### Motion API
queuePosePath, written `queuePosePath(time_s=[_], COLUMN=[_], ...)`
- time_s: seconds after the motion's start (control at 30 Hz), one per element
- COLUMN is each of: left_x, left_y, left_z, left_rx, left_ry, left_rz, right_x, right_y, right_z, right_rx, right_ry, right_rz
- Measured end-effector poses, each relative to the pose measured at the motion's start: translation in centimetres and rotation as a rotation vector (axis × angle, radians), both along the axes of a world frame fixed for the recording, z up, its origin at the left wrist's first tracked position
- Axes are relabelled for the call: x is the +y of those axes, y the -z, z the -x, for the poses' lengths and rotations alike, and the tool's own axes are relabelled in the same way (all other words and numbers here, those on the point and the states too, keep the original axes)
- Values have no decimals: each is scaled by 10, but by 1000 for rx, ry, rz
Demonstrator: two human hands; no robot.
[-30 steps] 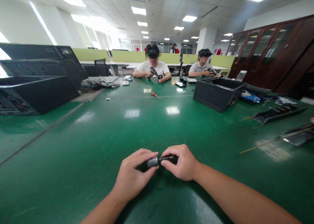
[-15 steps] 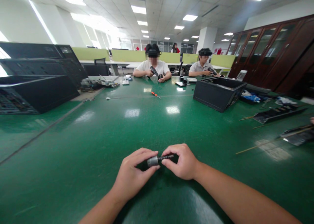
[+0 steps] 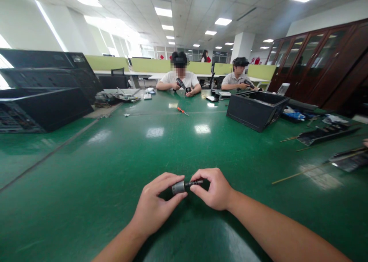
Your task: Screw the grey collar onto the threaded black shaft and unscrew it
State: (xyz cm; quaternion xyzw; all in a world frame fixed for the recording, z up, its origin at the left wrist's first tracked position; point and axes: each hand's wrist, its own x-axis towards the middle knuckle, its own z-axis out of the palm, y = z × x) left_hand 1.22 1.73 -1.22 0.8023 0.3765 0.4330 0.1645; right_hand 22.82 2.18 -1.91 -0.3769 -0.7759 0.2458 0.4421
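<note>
Low in the middle of the view, just over the green table, is a small motor (image 3: 178, 187), a silver-grey metal cylinder. A dark, ridged shaft (image 3: 195, 182) sticks out of its right end and points right. My left hand (image 3: 156, 200) grips the cylinder between thumb on the near side and fingers on the far side. My right hand (image 3: 214, 189) is closed in a pinch on the shaft, thumb below and forefinger above. The shaft's tip shows between those fingers. The remaining fingers of my right hand are curled and partly hidden.
The green table (image 3: 129, 158) bears an orange screwdriver (image 3: 182, 111) farther off. Black computer cases stand left (image 3: 66, 108) and right (image 3: 247, 110). Metal parts with thin brass rods (image 3: 299, 174) lie at right, near another person's hand (image 3: 365, 142). Two co-workers opposite hold power drills (image 3: 181, 83).
Both hands keep their grip on the motor with barely any movement. At the right, a thin brass rod's tip has shifted slightly left and nearer.
</note>
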Motion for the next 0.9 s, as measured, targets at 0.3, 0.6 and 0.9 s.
queuePosePath(time_s=[0.3,0.6,0.9], left_x=[-1,-1,-1], left_y=[1,0,-1], left_z=[0,1,0], left_rx=[5,-6,-14], left_ry=[-5,-5,-14], left_rz=[-4,-15,-33], right_x=[0,0,1], right_y=[0,-2,0], right_z=[-1,-2,-3], right_rx=[0,18,16], right_ry=[-3,-2,1], right_rz=[3,3,19])
